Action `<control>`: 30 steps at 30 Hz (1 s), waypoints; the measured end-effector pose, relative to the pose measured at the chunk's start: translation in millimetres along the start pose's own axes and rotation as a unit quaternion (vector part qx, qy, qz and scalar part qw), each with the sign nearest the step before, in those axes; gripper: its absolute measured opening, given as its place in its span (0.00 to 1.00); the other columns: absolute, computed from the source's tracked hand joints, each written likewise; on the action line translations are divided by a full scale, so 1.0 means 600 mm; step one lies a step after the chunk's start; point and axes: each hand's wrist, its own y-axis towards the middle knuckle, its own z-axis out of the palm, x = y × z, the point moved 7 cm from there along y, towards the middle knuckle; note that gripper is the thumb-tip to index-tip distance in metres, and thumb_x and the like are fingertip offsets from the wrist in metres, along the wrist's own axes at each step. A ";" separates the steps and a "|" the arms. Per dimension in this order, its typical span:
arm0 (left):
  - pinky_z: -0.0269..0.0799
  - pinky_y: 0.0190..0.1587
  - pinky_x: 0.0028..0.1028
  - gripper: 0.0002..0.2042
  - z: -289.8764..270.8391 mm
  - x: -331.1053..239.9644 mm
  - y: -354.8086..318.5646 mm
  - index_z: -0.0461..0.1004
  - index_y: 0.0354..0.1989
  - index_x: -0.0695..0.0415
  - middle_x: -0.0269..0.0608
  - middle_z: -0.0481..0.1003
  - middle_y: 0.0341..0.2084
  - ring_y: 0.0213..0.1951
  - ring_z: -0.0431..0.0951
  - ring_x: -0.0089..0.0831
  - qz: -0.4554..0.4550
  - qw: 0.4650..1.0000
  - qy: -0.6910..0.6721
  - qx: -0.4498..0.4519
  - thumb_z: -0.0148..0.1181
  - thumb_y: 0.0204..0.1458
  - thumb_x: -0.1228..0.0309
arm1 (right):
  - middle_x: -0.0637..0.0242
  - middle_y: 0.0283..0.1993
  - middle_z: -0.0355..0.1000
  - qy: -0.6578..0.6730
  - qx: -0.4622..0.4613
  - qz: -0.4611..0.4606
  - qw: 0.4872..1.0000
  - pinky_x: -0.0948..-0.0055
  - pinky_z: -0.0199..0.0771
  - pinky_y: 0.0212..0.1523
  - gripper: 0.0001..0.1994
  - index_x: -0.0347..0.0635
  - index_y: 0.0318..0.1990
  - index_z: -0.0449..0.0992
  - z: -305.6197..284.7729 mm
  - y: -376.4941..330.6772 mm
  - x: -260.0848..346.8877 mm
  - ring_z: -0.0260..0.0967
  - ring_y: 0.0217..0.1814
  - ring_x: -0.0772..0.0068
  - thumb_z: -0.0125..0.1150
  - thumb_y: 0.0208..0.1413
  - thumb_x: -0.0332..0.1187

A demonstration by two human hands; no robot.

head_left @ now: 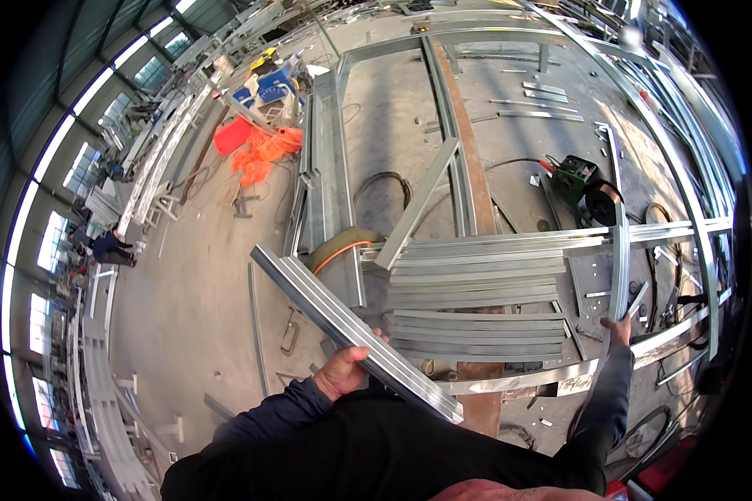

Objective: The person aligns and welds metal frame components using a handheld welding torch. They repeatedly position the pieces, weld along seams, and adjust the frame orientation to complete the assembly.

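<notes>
My left hand [342, 373] is closed around a bundle of silvery steel channels [355, 330], thumb on top and fingertips at the far side. The bundle lies slantwise in front of my body, its upper end toward the left. Over at the right, my right hand [617, 331] is closed at the near part of a long metal profile [621, 250] that runs away from me across the frame. A short metal strip [639, 298] sticks out beside that hand. Between my hands, several grey metal strips [476, 280] lie side by side in two groups.
A large steel frame [459, 184] spreads ahead, with a loose bar [422, 204] slanting across it. A green wire-feeder machine [575, 177] with a wire spool stands right. A C-clamp [290, 332] lies on the floor left. Orange sheeting [263, 154] lies farther off; a person [111, 248] is far left.
</notes>
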 end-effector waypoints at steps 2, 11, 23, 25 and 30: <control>0.62 0.81 0.51 0.33 -0.024 -0.010 -0.015 0.71 0.66 0.58 0.41 0.74 0.63 0.74 0.69 0.49 0.005 1.000 -0.014 -0.007 0.77 0.50 0.68 | 0.61 0.44 0.76 0.185 0.068 -0.003 0.980 0.63 0.76 0.47 0.31 0.32 0.59 0.73 0.018 -0.069 -0.024 0.74 0.42 0.65 0.75 0.47 0.34; 0.62 0.81 0.47 0.39 -0.144 -0.013 -0.056 0.66 0.74 0.63 0.48 0.73 0.67 0.73 0.70 0.45 0.002 0.999 -0.044 0.015 0.74 0.55 0.64 | 0.68 0.51 0.73 0.223 0.217 0.014 0.950 0.70 0.74 0.51 0.47 0.36 0.76 0.65 0.229 -0.503 0.198 0.71 0.50 0.71 0.75 0.46 0.38; 0.71 0.70 0.42 0.34 -0.195 -0.062 -0.092 0.70 0.68 0.59 0.42 0.78 0.57 0.62 0.78 0.39 -0.026 0.986 -0.087 0.141 0.76 0.53 0.64 | 0.59 0.67 0.74 0.047 0.484 -0.081 0.870 0.70 0.69 0.68 0.71 0.25 0.81 0.58 0.551 -0.856 0.600 0.70 0.66 0.68 0.96 0.33 0.54; 0.73 0.69 0.42 0.33 -0.224 -0.082 -0.112 0.71 0.68 0.59 0.42 0.79 0.56 0.60 0.79 0.38 -0.008 0.988 -0.075 0.136 0.76 0.54 0.65 | 0.57 0.66 0.75 0.026 0.517 -0.107 0.849 0.70 0.69 0.70 0.70 0.22 0.81 0.55 0.614 -0.896 0.642 0.70 0.67 0.67 0.96 0.36 0.51; 0.69 0.75 0.43 0.34 -0.272 -0.156 -0.153 0.71 0.73 0.59 0.40 0.79 0.63 0.69 0.77 0.37 0.085 0.959 -0.156 0.223 0.75 0.57 0.67 | 0.50 0.71 0.72 0.034 0.588 -0.120 0.799 0.66 0.63 0.77 0.67 0.20 0.81 0.53 0.760 -0.969 0.687 0.68 0.75 0.61 0.94 0.39 0.41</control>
